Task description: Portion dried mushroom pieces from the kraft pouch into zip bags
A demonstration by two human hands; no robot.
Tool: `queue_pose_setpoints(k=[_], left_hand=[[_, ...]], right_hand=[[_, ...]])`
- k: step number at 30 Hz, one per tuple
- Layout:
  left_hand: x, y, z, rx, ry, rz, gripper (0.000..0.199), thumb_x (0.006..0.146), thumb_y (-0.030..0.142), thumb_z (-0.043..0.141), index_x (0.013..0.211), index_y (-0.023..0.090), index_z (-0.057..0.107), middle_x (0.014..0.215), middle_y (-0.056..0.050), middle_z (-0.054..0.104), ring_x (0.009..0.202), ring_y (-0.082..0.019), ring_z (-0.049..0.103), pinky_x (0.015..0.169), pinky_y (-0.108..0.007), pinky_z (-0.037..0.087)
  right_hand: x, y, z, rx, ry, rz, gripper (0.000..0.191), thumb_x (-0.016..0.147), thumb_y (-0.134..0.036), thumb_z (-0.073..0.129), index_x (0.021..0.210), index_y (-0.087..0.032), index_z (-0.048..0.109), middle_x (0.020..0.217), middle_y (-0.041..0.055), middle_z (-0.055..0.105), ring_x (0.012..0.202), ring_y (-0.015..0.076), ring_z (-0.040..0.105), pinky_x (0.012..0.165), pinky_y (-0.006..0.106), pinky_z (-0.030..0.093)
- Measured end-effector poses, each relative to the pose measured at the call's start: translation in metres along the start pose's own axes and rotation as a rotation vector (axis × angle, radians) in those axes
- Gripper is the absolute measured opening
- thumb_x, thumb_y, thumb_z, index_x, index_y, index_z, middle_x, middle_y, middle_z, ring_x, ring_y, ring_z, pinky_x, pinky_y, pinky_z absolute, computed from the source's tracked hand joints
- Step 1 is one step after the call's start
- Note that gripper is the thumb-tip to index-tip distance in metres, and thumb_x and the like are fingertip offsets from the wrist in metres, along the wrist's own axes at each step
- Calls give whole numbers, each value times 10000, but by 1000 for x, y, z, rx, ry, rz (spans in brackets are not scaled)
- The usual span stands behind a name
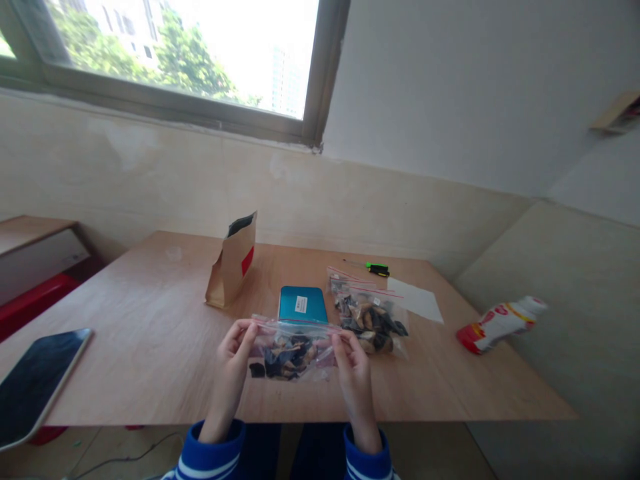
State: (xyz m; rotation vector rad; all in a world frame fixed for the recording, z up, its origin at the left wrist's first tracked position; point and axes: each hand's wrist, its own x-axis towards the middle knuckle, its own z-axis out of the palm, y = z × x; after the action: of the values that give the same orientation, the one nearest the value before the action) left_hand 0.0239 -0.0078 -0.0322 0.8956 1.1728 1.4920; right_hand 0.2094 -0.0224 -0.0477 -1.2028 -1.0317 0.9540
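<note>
A clear zip bag (pixel 293 357) with dark and tan dried pieces in it is held up over the front of the table. My left hand (pixel 235 350) pinches its upper left corner, and my right hand (pixel 353 357) pinches the upper right corner. The bag's pinkish zip strip runs between the two hands. Just behind it lies a flat teal box (pixel 303 303) with a white label, its near edge hidden by the bag. To the right, more zip bags (pixel 370 320) of similar dried pieces lie partly over one another.
A brown paper bag (pixel 233 263) stands at the back left. A tablet (pixel 40 380) lies at the left edge. Screwdrivers (pixel 377 268) and white paper (pixel 417 300) lie at the back right; a white and red bottle (pixel 500 325) is near the right edge.
</note>
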Motion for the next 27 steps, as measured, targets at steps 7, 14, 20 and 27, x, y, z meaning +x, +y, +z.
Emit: queue_pose_setpoints(k=[7,14,20,27], left_hand=[[2,-1,-9,-1,22,21,288,715,436,710,776,174,606,705,12,656,589,-153,655,498,-225,514],[-5,7,-7,-16,165,140,224,749,401,696,776,187,632,648,34,642,578,-109,627,541,-176,498],[-9,8,-3,9,102,146,241,785,419,654,757,184,610,604,26,626,545,-123,617,501,-192,484],[-9,6,-1,-1,41,173,224,822,403,616,768,187,596,620,27,625,583,-121,624,569,-203,505]], right_hand=[[-3,-2,4,-44,72,-134,286,824,-465,622,773,-183,624,723,50,714,639,189,679,525,263,551],[-14,-10,8,-48,148,-273,266,837,-404,622,681,-188,630,636,14,687,460,115,586,419,205,499],[-12,-14,-3,-22,80,-207,290,808,-454,648,712,-181,667,639,34,717,402,123,583,393,225,512],[-7,-12,-13,-16,11,-48,364,774,-507,671,934,-188,742,724,70,755,493,182,658,429,272,562]])
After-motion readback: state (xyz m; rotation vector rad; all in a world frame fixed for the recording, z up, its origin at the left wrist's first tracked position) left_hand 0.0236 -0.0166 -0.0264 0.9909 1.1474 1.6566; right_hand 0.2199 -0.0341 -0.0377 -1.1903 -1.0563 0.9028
